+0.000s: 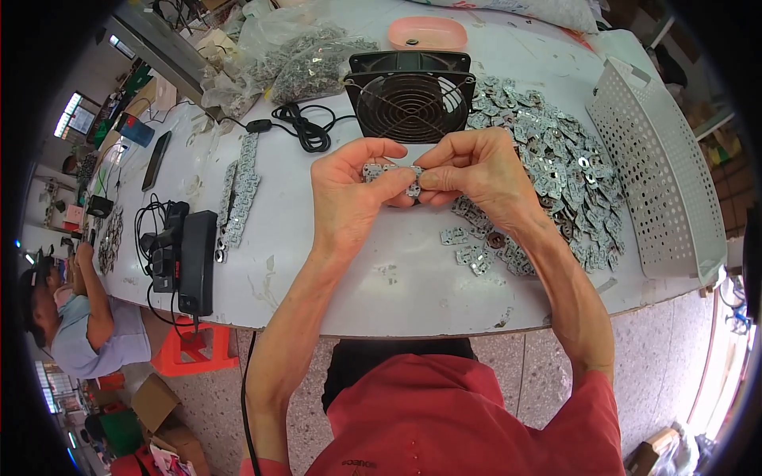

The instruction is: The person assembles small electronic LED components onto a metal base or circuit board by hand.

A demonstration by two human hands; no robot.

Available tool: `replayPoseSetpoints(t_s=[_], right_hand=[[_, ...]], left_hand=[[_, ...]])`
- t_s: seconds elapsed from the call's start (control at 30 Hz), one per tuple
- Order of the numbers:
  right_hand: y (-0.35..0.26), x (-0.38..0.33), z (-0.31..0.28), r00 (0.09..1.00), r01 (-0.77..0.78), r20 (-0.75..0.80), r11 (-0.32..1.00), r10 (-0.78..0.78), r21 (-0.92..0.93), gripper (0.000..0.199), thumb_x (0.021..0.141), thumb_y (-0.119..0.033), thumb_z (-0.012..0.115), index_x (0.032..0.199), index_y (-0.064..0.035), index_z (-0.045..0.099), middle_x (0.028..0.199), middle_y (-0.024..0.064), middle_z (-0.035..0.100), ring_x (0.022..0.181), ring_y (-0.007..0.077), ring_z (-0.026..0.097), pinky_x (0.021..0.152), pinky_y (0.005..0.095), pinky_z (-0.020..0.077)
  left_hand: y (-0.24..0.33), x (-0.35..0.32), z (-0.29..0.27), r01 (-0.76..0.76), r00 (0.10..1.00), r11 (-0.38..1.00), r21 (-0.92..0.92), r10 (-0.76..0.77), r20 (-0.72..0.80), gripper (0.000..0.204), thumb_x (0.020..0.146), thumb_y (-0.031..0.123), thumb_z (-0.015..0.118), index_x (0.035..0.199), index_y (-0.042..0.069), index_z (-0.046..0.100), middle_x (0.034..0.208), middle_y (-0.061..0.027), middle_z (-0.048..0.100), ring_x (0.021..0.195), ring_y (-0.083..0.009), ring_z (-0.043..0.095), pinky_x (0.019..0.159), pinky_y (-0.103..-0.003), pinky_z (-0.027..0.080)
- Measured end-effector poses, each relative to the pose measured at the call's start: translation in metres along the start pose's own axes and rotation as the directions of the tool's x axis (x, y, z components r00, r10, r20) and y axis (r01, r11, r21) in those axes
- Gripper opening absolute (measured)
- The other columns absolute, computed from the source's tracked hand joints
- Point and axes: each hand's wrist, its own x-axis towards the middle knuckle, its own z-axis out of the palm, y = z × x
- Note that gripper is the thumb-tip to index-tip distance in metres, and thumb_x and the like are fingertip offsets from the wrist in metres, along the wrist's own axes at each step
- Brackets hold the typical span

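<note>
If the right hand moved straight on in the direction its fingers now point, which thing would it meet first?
The right hand would first press on the small silvery metal piece, which it seems to touch; the left hand lies just beyond, though exact depth is unclear.

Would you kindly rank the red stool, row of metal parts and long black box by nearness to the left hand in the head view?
1. Row of metal parts, left of the left hand.
2. Long black box, farther left.
3. Red stool, at lower left.
</note>
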Motion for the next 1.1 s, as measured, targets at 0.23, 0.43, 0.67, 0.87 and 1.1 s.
replayPoseSetpoints(t_s=[0.23, 0.43, 0.67, 0.87, 1.1], right_hand=[[-0.001, 0.001, 0.0, 0.999, -0.01, -0.039, 1.0, 0.009, -0.021, 0.012, 0.072, 0.002, 0.064, 0.083, 0.0077, 0.063, 0.07, 0.0129, 0.065, 0.058, 0.013, 0.061, 0.053, 0.0215, 0.0508], [-0.008, 0.0, -0.007, 0.998, 0.008, -0.067, 1.0, -0.01, -0.025, 0.01, 0.076, -0.002, 0.065, 0.085, 0.0036, 0.064, 0.071, 0.0085, 0.063, 0.06, 0.0121, 0.062, 0.055, 0.0201, 0.0503], [0.003, 0.003, -0.001, 0.999, -0.026, -0.021, 0.996, 0.028, 0.086, 0.013, 0.078, -0.004, 0.063, 0.089, 0.0029, 0.061, 0.076, 0.0078, 0.062, 0.064, 0.0131, 0.062, 0.057, 0.0204, 0.051], [-0.001, 0.004, -0.001, 0.997, -0.018, -0.064, 0.972, 0.034, 0.232, 0.015, 0.075, -0.001, 0.062, 0.088, 0.0067, 0.06, 0.076, 0.0115, 0.062, 0.064, 0.0154, 0.063, 0.057, 0.0223, 0.0528], [-0.004, 0.003, -0.005, 0.993, -0.068, -0.087, 0.993, 0.076, 0.094, 0.015, 0.074, -0.002, 0.064, 0.086, 0.0064, 0.061, 0.077, 0.0122, 0.063, 0.062, 0.0148, 0.062, 0.056, 0.0218, 0.0515]], left_hand=[[-0.003, 0.002, -0.001, 0.046, 0.998, 0.998, -0.037, -0.045, 0.035, 0.022, 0.078, -0.001, 0.062, 0.099, -0.006, 0.058, 0.08, -0.0073, 0.062, 0.064, -0.0144, 0.063, 0.059, -0.024, 0.055], [-0.003, 0.007, -0.008, 0.091, 0.996, 0.969, -0.228, -0.086, 0.033, 0.018, 0.08, 0.003, 0.062, 0.095, -0.007, 0.06, 0.075, -0.0092, 0.062, 0.065, -0.0145, 0.062, 0.061, -0.028, 0.056], [-0.008, 0.004, -0.009, 0.158, 0.986, 0.917, -0.366, -0.127, 0.108, 0.018, 0.08, 0.004, 0.062, 0.094, -0.006, 0.06, 0.077, -0.0122, 0.063, 0.065, -0.016, 0.062, 0.062, -0.031, 0.056], [-0.004, 0.006, -0.007, 0.166, 0.986, 0.894, -0.417, -0.157, 0.056, 0.018, 0.08, 0.003, 0.061, 0.096, -0.006, 0.06, 0.08, -0.0123, 0.063, 0.065, -0.0168, 0.062, 0.062, -0.031, 0.056], [-0.01, 0.004, -0.006, 0.009, 0.999, 0.991, -0.13, -0.003, 0.042, 0.017, 0.081, 0.003, 0.061, 0.096, -0.005, 0.061, 0.085, -0.0121, 0.065, 0.068, -0.0155, 0.063, 0.064, -0.03, 0.056]])
